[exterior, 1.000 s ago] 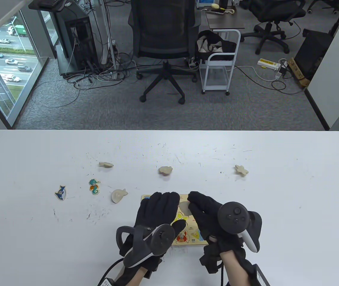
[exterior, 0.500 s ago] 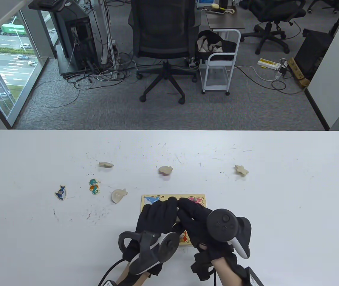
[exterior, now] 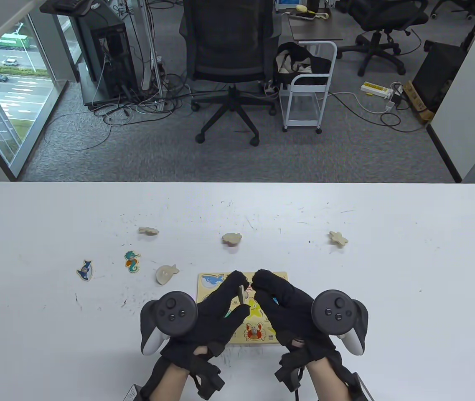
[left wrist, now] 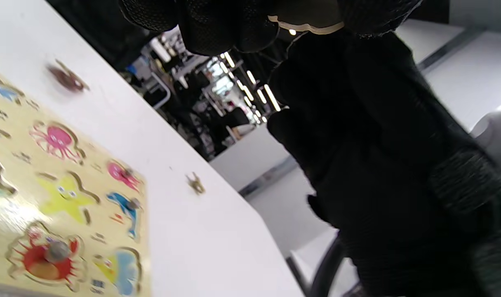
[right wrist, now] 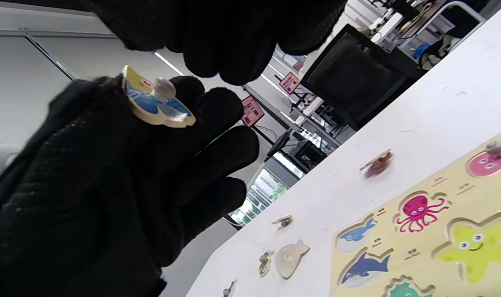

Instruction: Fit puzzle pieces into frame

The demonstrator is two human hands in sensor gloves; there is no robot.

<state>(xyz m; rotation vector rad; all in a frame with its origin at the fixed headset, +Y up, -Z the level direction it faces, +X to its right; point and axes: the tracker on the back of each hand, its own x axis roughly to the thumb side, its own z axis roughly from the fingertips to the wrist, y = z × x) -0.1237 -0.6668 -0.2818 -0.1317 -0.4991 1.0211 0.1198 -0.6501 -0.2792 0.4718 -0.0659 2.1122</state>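
Note:
The wooden puzzle frame [exterior: 277,275] lies flat near the table's front edge, with printed sea-animal slots; it also shows in the left wrist view [left wrist: 11,206] and the right wrist view [right wrist: 423,243]. My left hand [exterior: 241,295] pinches a blue and yellow puzzle piece [right wrist: 155,101] with a small knob and holds it on edge above the frame. My right hand [exterior: 262,288] hovers right beside it, its fingertips [right wrist: 217,45] curled just over the piece and holding nothing. A red crab piece [exterior: 254,332] sits in the frame.
Loose pieces lie on the white table: a shark [exterior: 85,269], a seahorse [exterior: 132,261], a face-down fish [exterior: 166,274], a small piece [exterior: 148,230], another [exterior: 232,238] and a face-down starfish [exterior: 338,238]. An office chair and a cart stand beyond the far edge.
My left hand has turned tracker-up and now holds the piece up off the frame. My right hand has drawn slightly right, uncovering the star and crab slots.

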